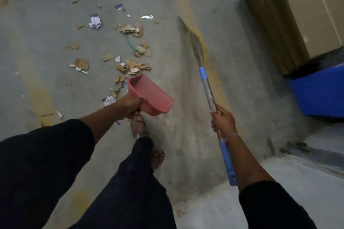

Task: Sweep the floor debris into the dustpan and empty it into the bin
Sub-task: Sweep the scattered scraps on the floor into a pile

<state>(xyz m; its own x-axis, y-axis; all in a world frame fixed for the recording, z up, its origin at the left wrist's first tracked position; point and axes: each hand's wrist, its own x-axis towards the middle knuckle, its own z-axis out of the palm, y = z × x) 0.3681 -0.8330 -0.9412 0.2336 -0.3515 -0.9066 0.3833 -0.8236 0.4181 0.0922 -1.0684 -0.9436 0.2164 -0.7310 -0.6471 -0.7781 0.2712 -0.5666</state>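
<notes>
Concrete floor point(176, 80) carries scattered cardboard and paper debris point(130, 67) from 10 to 12 o'clock. Left hand point(129, 107) grips the empty pink dustpan point(150, 96) by its handle, held clear of the floor beside the debris. Right hand point(222, 121) wraps the broom point(208, 87) shaft, bristles aimed at 12 o'clock for sweeping; the blue bin point(318, 91) sits at 3 o'clock.

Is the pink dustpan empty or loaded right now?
Empty. The dustpan, held by the left hand, shows a bare pink inside; debris lies on the floor.

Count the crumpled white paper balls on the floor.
2 clear ones: a paper ball up left of the cardboard scraps, another beside the left hand. Blurred litter farther off may hide more.
</notes>
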